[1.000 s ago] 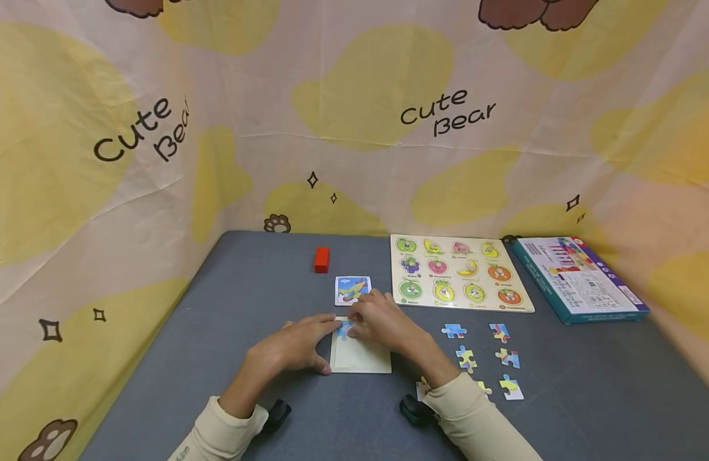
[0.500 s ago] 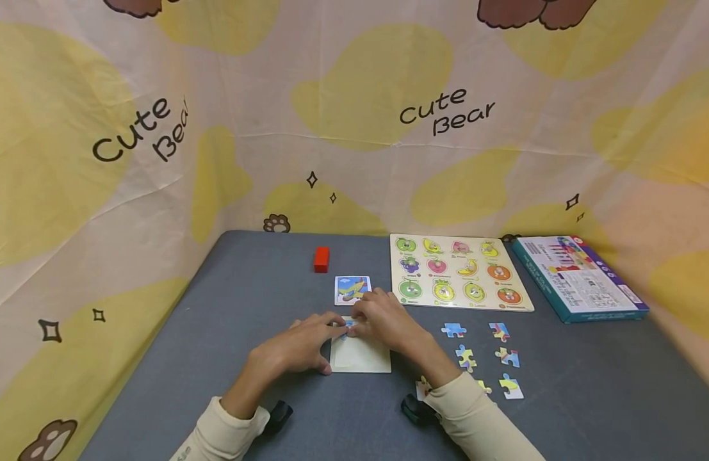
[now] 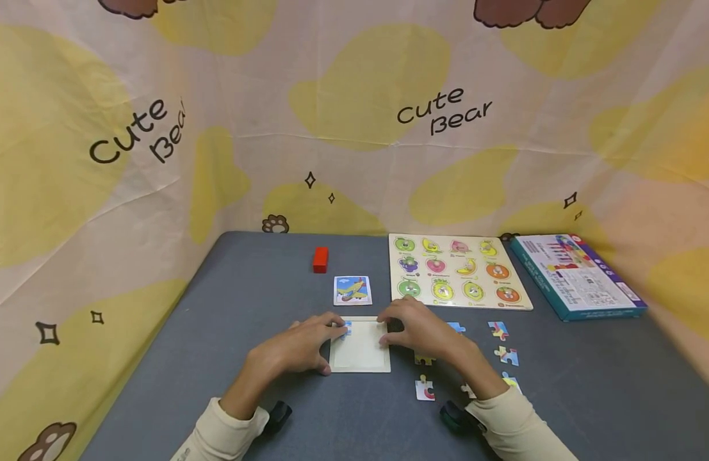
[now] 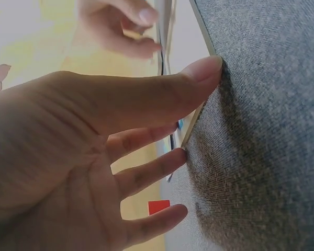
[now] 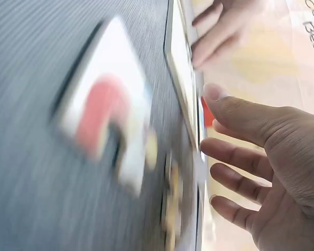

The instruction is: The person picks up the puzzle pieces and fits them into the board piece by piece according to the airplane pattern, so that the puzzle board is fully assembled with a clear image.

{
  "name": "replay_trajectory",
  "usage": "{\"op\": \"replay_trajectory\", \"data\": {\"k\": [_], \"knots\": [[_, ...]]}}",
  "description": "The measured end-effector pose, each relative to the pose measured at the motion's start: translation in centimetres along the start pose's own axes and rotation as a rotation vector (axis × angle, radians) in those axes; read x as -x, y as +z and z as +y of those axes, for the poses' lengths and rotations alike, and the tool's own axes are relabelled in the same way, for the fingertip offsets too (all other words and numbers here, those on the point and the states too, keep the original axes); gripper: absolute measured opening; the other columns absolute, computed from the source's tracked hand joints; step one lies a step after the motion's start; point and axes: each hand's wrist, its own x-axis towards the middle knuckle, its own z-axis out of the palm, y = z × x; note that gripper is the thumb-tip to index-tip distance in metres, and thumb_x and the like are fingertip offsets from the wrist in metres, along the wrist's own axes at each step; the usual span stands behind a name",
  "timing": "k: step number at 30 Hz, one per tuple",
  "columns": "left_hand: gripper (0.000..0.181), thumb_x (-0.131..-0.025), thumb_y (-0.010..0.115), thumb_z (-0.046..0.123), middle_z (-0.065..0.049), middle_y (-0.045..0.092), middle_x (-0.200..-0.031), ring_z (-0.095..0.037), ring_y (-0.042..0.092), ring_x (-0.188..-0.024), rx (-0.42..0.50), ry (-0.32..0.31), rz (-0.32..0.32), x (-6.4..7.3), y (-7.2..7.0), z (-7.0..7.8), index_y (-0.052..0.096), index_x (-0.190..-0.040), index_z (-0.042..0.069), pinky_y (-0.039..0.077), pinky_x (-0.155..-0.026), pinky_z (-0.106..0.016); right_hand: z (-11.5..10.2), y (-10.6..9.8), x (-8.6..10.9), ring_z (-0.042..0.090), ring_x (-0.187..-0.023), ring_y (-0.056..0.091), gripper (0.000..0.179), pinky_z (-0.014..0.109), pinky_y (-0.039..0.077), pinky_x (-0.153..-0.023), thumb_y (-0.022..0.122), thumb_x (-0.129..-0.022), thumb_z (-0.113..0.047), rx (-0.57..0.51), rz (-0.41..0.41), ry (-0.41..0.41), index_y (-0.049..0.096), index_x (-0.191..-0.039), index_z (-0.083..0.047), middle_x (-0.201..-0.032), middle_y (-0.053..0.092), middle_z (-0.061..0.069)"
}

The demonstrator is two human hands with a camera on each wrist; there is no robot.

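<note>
A cream puzzle tray (image 3: 362, 352) lies on the grey table, with a blue jigsaw piece (image 3: 348, 326) in its far left corner. My left hand (image 3: 293, 346) stays at the tray's left side, index fingertip over that piece and thumb at the near left corner. In the left wrist view the thumb (image 4: 199, 73) and fingers are spread along the tray's edge. My right hand (image 3: 417, 326) hovers by the tray's right edge with nothing in its fingers, which look relaxed in the right wrist view. Behind the tray lies an airplane picture card (image 3: 352, 291).
Loose jigsaw pieces lie right of the tray, among them a white-and-red one (image 3: 425, 388) and a pink-and-blue one (image 3: 497, 330); my right arm partly covers others. Farther back are a red block (image 3: 320, 260), a fruit board (image 3: 455, 269) and a teal-edged box (image 3: 579, 275).
My right hand has let go of the blue piece and moved right, uncovering the picture card and the tray's middle. The left index finger has shifted slightly onto the piece.
</note>
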Motion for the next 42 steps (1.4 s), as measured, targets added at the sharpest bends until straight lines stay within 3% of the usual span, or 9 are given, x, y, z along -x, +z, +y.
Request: {"op": "replay_trajectory", "data": {"k": [11, 19, 26, 42], "knots": [[0.077, -0.082, 0.09, 0.007, -0.008, 0.051, -0.153, -0.029, 0.048, -0.141, 0.041, 0.032, 0.014, 0.3, 0.0, 0.0, 0.057, -0.151, 0.004, 0.039, -0.107, -0.063, 4.0, -3.0, 5.3, 0.023, -0.109, 0.059, 0.034, 0.051, 0.048, -0.098, 0.087, -0.089, -0.027, 0.086, 0.04, 0.162, 0.079, -0.119, -0.013, -0.116, 0.073, 0.0], [0.077, -0.083, 0.09, 0.009, -0.007, 0.052, -0.151, -0.028, 0.049, -0.14, 0.064, 0.026, -0.002, 0.0, 0.0, -0.1, 0.057, -0.152, 0.005, 0.038, -0.111, -0.064, 6.4, -4.1, 7.8, 0.026, -0.111, 0.054, 0.033, 0.054, 0.045, -0.1, 0.088, -0.088, -0.025, 0.046, 0.069, 0.26, 0.079, -0.117, -0.013, -0.116, 0.069, 0.004], [0.076, -0.084, 0.09, 0.01, -0.007, 0.05, -0.152, -0.028, 0.048, -0.14, 0.065, 0.026, -0.005, -0.1, -0.1, -0.2, 0.057, -0.152, 0.005, 0.035, -0.114, -0.068, 7.5, -4.7, 8.4, 0.025, -0.104, 0.053, 0.031, 0.047, 0.044, -0.089, 0.088, -0.088, -0.025, 0.058, 0.065, 0.284, 0.08, -0.115, -0.011, -0.112, 0.068, 0.004], [0.074, -0.083, 0.089, 0.008, -0.007, 0.054, -0.149, -0.03, 0.051, -0.135, 0.066, 0.034, 0.021, -0.1, 0.1, -0.4, 0.059, -0.15, 0.005, 0.037, -0.111, -0.066, 8.1, -4.5, 8.4, 0.025, -0.107, 0.055, 0.018, 0.049, 0.044, -0.092, 0.085, -0.09, -0.027, 0.05, 0.052, 0.297, 0.08, -0.103, -0.015, -0.104, 0.068, -0.001]]}}
